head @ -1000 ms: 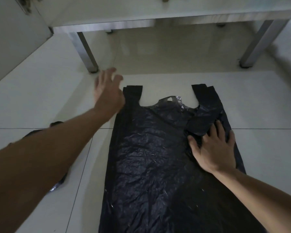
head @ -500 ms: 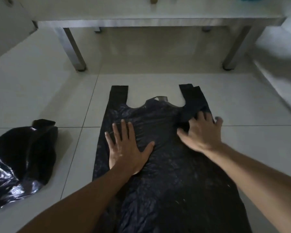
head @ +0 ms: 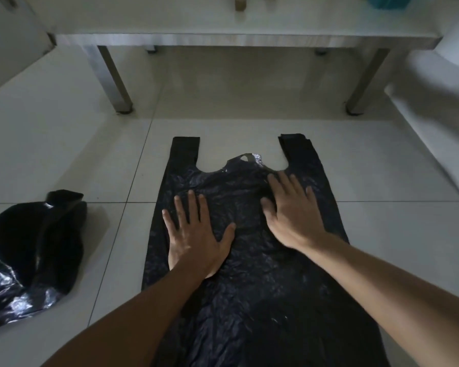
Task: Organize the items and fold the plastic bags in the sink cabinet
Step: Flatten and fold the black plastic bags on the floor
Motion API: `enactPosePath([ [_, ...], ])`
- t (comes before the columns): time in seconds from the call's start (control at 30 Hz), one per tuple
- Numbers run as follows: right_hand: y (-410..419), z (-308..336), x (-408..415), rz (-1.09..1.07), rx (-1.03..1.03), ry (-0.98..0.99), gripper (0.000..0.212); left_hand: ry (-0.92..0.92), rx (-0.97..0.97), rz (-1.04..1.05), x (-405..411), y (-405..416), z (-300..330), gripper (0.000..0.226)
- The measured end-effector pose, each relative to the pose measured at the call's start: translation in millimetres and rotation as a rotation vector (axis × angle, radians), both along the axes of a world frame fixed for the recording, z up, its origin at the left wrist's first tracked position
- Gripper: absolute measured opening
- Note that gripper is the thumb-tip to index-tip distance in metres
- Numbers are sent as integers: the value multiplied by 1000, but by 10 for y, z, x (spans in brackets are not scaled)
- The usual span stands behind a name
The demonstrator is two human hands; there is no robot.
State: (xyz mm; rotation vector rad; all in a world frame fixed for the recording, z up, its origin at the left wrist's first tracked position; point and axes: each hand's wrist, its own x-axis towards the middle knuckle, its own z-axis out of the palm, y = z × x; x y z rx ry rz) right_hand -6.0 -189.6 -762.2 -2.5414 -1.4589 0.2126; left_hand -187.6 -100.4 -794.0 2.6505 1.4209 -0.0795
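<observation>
Fingers on both hands lie straight and spread, palms pressed flat onto the black plastic bag that is laid out on the tiled floor. On the bag's left half, the left hand has its thumb angled out toward the bag's middle; its forearm runs back toward the lower left corner of the view. Further up the bag, just below the base of the bag's right handle, rests the right hand, fingertips pointing toward the handles and the forearm crossing the bag's right edge. Neither hand grips anything. Both handles of the bag point toward a metal-legged cabinet frame beyond it. Left of the spread bag and apart from it, a second crumpled black bag lies on the floor.
</observation>
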Motion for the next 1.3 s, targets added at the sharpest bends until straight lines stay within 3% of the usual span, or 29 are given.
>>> enactPosePath([
  [0.1, -227, -244, 246, -9, -177, -24, 72, -1, -8, 3, 6, 14, -14, 94],
  [0.3, -238, -314, 432, -80, -192, -96, 75, -107, -66, 59, 140, 73, 198, 84],
  [0.4, -245, -315, 437, -82, -195, -111, 74, -117, 145, -278, 361, 56, 293, 72],
  [0.5, -242, -331, 443, -86, -185, -119, 73, 34, 55, -551, 464, 196, 178, 68],
  [0.57, -239, -340, 442, -81, -182, -123, 74, 87, -36, -375, 371, 542, 117, 73],
  [0.63, -241, -336, 453, -81, -190, -117, 74, 113, -73, -31, 216, 899, 167, 79],
  [0.7, -243, -334, 450, -84, -186, -118, 74, 82, -28, 214, 90, 1082, 295, 83],
  [0.73, -241, -332, 445, -83, -181, -123, 75, 33, 29, 226, 56, 1056, 349, 82],
  [0.8, -240, -324, 447, -84, -177, -125, 75, -96, 129, 54, 15, 797, 400, 79],
  [0.9, -251, -312, 447, -81, -188, -121, 75, -160, 89, -192, -171, 177, 340, 82],
  [1.03, -210, -268, 477, -79, -258, -62, 75, -76, -46, -181, -393, -207, 205, 88],
  [1.13, -234, -123, 351, -90, -301, -14, 75, -64, -33, -205, -441, -263, 190, 84],
  [1.23, -493, -53, -223, 57, -135, -127, 69, -55, -23, -264, -462, -402, 206, 80],
  [1.3, -763, -87, -708, 208, -91, -91, 66, -36, -22, -303, -515, -531, 167, 79],
])
